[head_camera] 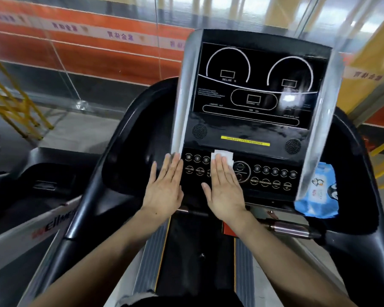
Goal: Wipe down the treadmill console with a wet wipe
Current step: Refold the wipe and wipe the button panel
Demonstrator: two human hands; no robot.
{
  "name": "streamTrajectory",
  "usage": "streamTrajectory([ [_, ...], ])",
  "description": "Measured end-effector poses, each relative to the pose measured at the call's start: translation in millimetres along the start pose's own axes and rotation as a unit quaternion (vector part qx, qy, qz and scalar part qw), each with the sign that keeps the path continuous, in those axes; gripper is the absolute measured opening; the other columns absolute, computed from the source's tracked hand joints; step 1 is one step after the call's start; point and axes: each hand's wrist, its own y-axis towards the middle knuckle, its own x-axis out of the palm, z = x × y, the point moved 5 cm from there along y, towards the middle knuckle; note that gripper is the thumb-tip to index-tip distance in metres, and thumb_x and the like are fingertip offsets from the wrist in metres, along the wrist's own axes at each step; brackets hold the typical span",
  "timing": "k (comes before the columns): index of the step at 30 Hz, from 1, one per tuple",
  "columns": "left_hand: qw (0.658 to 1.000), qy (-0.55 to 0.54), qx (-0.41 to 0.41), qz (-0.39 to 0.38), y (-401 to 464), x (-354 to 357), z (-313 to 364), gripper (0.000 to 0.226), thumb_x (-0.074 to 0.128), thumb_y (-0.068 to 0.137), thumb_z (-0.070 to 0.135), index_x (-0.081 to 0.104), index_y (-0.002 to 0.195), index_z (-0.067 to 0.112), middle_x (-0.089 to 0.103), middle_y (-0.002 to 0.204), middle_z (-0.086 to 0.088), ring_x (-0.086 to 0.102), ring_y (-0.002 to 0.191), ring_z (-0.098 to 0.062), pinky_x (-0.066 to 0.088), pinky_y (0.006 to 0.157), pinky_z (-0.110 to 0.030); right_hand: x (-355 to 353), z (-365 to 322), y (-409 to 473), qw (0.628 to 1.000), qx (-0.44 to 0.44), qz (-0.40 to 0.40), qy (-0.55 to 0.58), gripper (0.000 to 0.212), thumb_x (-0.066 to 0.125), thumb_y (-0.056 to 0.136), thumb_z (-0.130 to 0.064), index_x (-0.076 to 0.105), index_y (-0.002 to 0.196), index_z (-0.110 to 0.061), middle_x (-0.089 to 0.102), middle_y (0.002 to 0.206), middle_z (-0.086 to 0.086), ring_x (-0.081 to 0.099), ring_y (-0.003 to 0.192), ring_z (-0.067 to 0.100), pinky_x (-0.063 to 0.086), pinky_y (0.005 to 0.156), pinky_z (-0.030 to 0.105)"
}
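Note:
The black treadmill console [251, 129] fills the middle of the head view, with a dark display above and a row of round buttons [275, 173] below. A white wet wipe [223, 156] lies flat on the button panel. My right hand [225, 187] presses flat on it, fingers straight and together, so only the wipe's upper part shows. My left hand [164, 185] rests flat and empty beside it, at the panel's left edge, its fingertips at the foot of the silver side trim [184, 96].
A blue wet-wipe pack [317, 193] sits in the tray at the console's right. Black handlebars [111, 151] curve down both sides. The treadmill belt [195, 251] runs below. A neighbouring treadmill [31, 196] stands at the left, with glass panels behind.

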Motion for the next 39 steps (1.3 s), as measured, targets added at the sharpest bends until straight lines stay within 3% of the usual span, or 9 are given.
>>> streamTrajectory([
  [6,0.993,0.069,0.02,-0.092,-7,3,-42,0.088,0.042,0.102,0.029,-0.02,0.163,0.016,-0.021,0.174,0.001,-0.023,0.159,-0.029,-0.007,0.128,-0.062,7,-60,29,0.998,-0.061,-0.016,-0.015,0.073,0.022,0.111,-0.047,0.001,0.167,-0.006,-0.006,0.176,0.009,-0.012,0.163,0.021,0.0,0.133,0.041],
  [12,0.994,0.055,0.027,-0.088,-3,-7,-36,0.08,0.04,0.103,0.029,-0.011,0.165,0.016,-0.02,0.174,0.0,-0.022,0.16,-0.029,-0.003,0.128,-0.062,15,-73,19,0.988,-0.147,-0.026,-0.05,0.071,0.029,0.108,-0.045,0.019,0.165,-0.005,0.012,0.175,0.01,0.006,0.164,0.021,0.021,0.131,0.044],
  [16,0.996,0.034,0.018,-0.084,-10,-5,-28,0.081,0.041,0.103,0.025,-0.01,0.165,0.015,-0.018,0.174,0.0,-0.019,0.16,-0.028,-0.001,0.129,-0.062,9,-52,9,0.984,-0.162,-0.029,-0.062,0.07,0.031,0.11,-0.047,0.016,0.167,-0.008,0.009,0.176,0.006,0.004,0.164,0.018,0.016,0.132,0.042],
  [20,0.999,-0.001,0.026,-0.036,-10,-7,3,0.08,0.043,0.101,0.022,-0.003,0.166,0.013,-0.013,0.175,-0.002,-0.016,0.161,-0.027,0.0,0.13,-0.06,0,-19,-6,0.989,-0.133,-0.033,-0.058,0.069,0.028,0.11,-0.048,0.017,0.167,-0.01,0.008,0.176,0.004,0.002,0.164,0.016,0.013,0.132,0.041],
  [27,0.997,-0.031,0.058,-0.033,10,2,88,0.08,0.044,0.102,0.024,-0.002,0.166,0.013,-0.014,0.175,-0.001,-0.017,0.161,-0.026,0.0,0.131,-0.057,-15,79,-45,0.998,-0.045,-0.031,-0.036,0.071,0.029,0.111,-0.048,0.01,0.168,-0.011,0.003,0.177,0.004,-0.002,0.164,0.016,0.008,0.132,0.042],
  [33,0.994,-0.049,0.085,-0.041,23,8,165,0.076,0.042,0.105,0.027,-0.001,0.167,0.014,-0.014,0.175,0.001,-0.016,0.161,-0.025,0.002,0.131,-0.055,-24,163,-76,0.997,0.032,-0.055,-0.042,0.073,0.013,0.108,-0.053,-0.008,0.167,-0.014,-0.016,0.176,0.001,-0.018,0.162,0.015,-0.003,0.132,0.042],
  [39,0.992,-0.037,0.105,-0.054,23,16,215,0.075,0.039,0.106,0.03,-0.004,0.166,0.016,-0.017,0.174,0.002,-0.017,0.16,-0.024,-0.001,0.131,-0.054,-24,208,-106,0.994,0.098,-0.025,-0.033,0.073,0.017,0.109,-0.052,-0.003,0.168,-0.015,-0.009,0.177,0.0,-0.01,0.163,0.014,0.0,0.133,0.047],
])
